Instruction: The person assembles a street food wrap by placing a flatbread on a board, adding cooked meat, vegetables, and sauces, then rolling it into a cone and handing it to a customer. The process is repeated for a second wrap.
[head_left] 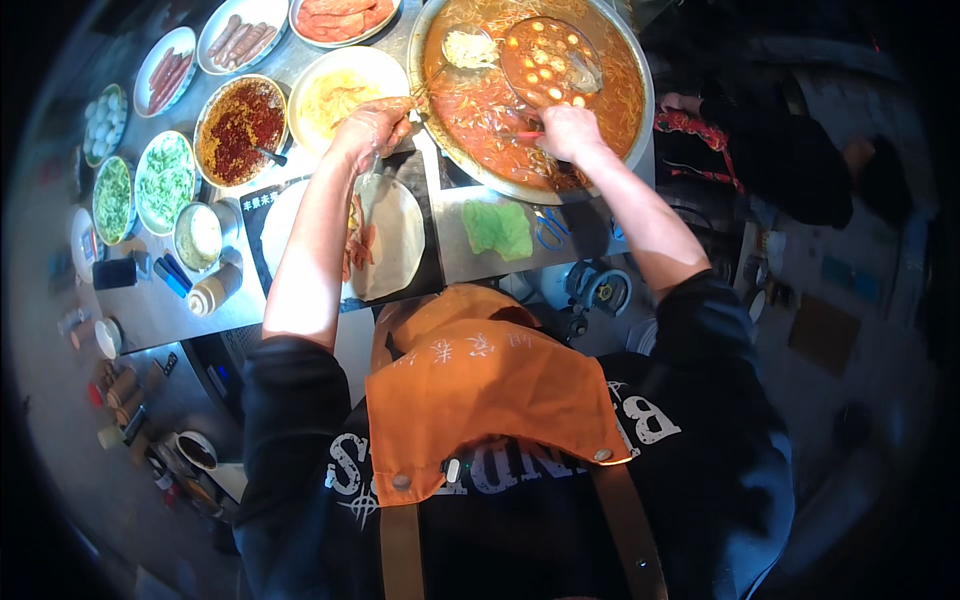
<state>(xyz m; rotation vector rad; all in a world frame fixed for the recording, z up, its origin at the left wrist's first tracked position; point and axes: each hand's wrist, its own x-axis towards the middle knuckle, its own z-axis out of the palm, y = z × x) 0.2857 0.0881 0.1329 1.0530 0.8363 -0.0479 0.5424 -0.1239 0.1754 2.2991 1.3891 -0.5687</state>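
My left hand [372, 132] reaches over the near rim of a bowl of pale yellow shreds [345, 92], beside the big pot. Its fingers are pinched together; what they hold, if anything, I cannot make out. Over the near part of a wide metal pot [648, 110] of red broth and shreds, my right hand [570, 132] is closed round a red-handled utensil [524, 135], its far end hidden in the broth. Under my left forearm lies a round pale flatbread [398, 240] with strips of meat filling [357, 240] on it.
Inside the pot are a round section with several eggs [545, 75] and a ladle of pale shreds [470, 48]. Left stand a chilli sauce bowl [240, 130], cucumber shreds [165, 183] and sausages [240, 42]. A lettuce leaf [497, 228] and blue scissors [549, 230] lie nearer me.
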